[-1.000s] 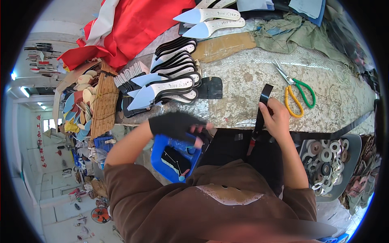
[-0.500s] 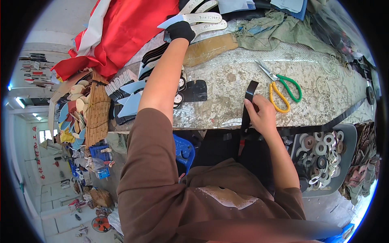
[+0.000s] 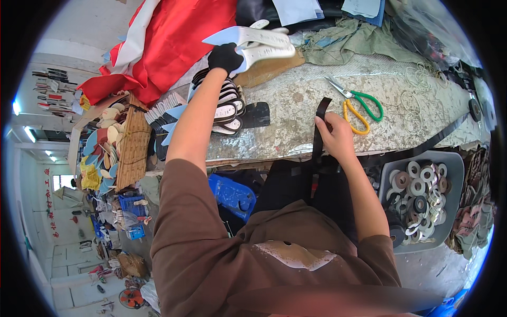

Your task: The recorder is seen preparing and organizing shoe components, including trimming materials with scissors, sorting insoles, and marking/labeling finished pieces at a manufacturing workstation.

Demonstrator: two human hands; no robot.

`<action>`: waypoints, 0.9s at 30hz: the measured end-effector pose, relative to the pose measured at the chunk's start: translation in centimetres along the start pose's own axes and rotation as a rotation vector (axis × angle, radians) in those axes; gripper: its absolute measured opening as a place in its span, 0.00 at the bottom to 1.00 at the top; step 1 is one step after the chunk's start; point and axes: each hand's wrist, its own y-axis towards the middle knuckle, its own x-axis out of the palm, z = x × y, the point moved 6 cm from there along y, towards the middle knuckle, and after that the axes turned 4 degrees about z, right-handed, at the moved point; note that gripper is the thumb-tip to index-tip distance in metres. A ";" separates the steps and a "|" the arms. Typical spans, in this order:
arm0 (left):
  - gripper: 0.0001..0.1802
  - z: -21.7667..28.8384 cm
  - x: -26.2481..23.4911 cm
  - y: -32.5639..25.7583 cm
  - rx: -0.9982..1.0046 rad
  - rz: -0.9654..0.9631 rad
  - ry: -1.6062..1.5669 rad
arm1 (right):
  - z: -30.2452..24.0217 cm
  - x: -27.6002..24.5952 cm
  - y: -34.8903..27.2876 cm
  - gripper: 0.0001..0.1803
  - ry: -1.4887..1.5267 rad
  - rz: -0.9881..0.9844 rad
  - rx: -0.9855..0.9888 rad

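The left hand (image 3: 224,57), in a black glove, is reaching far across the tabletop (image 3: 296,105) and its grip is closing on a white shoe sole (image 3: 261,45) with a pale blue pointed tip. The sole's long axis is running left to right, its bulk extending to the right of the grip. Just below that grip, a fanned row of black-and-white soles (image 3: 224,103) is lying on the tabletop, with red cloth (image 3: 174,37) to its left. Further right, the bare right hand (image 3: 334,134) is pinching a black strap (image 3: 318,127), which is standing upright from the grip and hanging down over the tabletop edge. Just right of this grip, green-and-yellow scissors (image 3: 356,105) are lying; lower right, a grey tray of tape rolls (image 3: 422,195) is sitting.
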 end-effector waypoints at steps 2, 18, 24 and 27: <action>0.15 2.1 -2.9 -3.0 0.160 0.176 -0.086 | 0.2 0.0 0.0 0.19 -0.027 -0.007 -0.005; 0.10 11.1 -16.8 -22.5 0.369 0.339 -0.050 | -8.8 -1.1 -2.5 0.21 0.152 -0.040 0.135; 0.13 10.2 -18.2 -23.7 0.402 0.282 -0.212 | -7.3 1.1 -3.3 0.17 0.361 -0.099 0.014; 0.18 8.5 -16.4 -24.2 0.295 0.089 -0.336 | -5.5 0.4 -4.3 0.10 0.668 -0.097 0.257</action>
